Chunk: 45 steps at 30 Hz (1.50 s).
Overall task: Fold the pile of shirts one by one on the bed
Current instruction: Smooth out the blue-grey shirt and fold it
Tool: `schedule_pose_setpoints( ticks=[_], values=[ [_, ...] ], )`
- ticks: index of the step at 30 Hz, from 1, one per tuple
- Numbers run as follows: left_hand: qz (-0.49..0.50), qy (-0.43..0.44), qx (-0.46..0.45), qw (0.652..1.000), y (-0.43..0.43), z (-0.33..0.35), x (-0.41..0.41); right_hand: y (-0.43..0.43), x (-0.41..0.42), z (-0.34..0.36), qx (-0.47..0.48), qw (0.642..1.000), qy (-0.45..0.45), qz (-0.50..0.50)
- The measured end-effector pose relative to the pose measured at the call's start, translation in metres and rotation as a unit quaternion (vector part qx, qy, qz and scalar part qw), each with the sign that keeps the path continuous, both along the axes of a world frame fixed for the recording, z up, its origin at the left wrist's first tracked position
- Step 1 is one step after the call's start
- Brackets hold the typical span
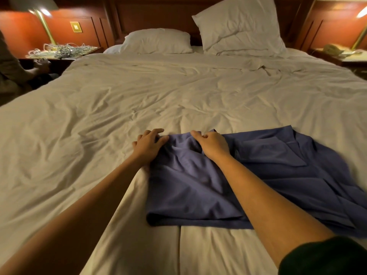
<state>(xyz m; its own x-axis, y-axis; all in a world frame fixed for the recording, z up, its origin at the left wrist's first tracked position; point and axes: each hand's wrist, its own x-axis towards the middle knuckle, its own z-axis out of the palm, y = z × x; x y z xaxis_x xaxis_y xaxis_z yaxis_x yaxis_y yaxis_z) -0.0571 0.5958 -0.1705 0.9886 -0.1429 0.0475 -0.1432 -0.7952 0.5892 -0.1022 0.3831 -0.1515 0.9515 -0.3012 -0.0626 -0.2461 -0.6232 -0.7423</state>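
A blue-purple shirt (258, 175) lies crumpled and partly doubled over on the near right part of the white bed (139, 100). My left hand (149, 144) rests at the shirt's far left corner, fingers spread, thumb on the cloth. My right hand (212, 144) sits on the shirt's far edge with its fingers curled and pinching a fold of the fabric. Both forearms reach out from the near edge. No other shirts show in view.
Two white pillows (156, 41) (240, 26) lean at the wooden headboard. A nightstand with tangled cables (61, 50) and a lamp stands at the back left, another nightstand (341, 53) at the back right. A person sits at the far left edge (12, 70).
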Motion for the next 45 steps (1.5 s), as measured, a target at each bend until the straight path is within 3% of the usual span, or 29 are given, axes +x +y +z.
schedule_pose_setpoints(
  ticks=[3,8,14,16,18,20,24,26,29,32,36,40,42,45],
  values=[
    [-0.012,0.012,0.025,1.0,-0.002,-0.001,0.012,0.003,0.003,0.0,0.025,1.0,0.005,0.008],
    [-0.036,-0.013,-0.046,0.998,-0.003,0.005,0.018,-0.011,0.003,0.013,0.21,0.975,-0.047,-0.059],
    [-0.062,-0.044,-0.17,0.983,-0.033,0.031,0.023,-0.024,0.012,0.043,0.214,0.97,-0.08,-0.084],
    [-0.061,-0.039,-0.153,0.986,-0.037,0.03,0.027,-0.026,0.013,0.045,0.232,0.968,-0.062,-0.08],
    [-0.049,-0.03,-0.126,0.99,-0.035,0.02,0.031,-0.025,0.003,0.039,0.255,0.966,0.015,-0.048],
    [-0.035,-0.017,-0.106,0.994,-0.027,0.006,0.035,-0.022,-0.021,0.03,0.216,0.974,0.063,0.02],
    [-0.036,-0.014,-0.06,0.997,-0.017,-0.006,0.031,-0.023,-0.044,0.008,0.112,0.985,-0.039,0.126],
    [-0.039,-0.032,-0.021,0.998,-0.017,-0.001,0.022,-0.03,-0.046,0.007,0.138,0.983,-0.078,0.088],
    [-0.057,-0.059,0.019,0.996,-0.02,0.016,-0.001,-0.047,-0.049,0.019,0.227,0.972,-0.063,-0.004],
    [-0.124,-0.045,0.038,0.991,-0.029,0.029,-0.037,-0.058,-0.07,0.027,0.117,0.993,-0.018,-0.01],
    [-0.18,0.046,0.135,0.973,-0.026,0.018,-0.078,-0.04,-0.116,0.024,-0.005,0.999,0.043,0.032],
    [-0.176,0.074,0.168,0.967,-0.003,0.009,-0.097,-0.019,-0.164,0.021,-0.156,0.986,-0.06,-0.016],
    [-0.188,0.077,0.17,0.964,0.005,0.017,-0.108,-0.016,-0.178,0.023,-0.149,0.986,-0.066,-0.043],
    [-0.236,0.087,0.149,0.956,0.008,0.031,-0.133,-0.011,-0.188,0.024,-0.155,0.987,0.016,-0.034]
  ],
)
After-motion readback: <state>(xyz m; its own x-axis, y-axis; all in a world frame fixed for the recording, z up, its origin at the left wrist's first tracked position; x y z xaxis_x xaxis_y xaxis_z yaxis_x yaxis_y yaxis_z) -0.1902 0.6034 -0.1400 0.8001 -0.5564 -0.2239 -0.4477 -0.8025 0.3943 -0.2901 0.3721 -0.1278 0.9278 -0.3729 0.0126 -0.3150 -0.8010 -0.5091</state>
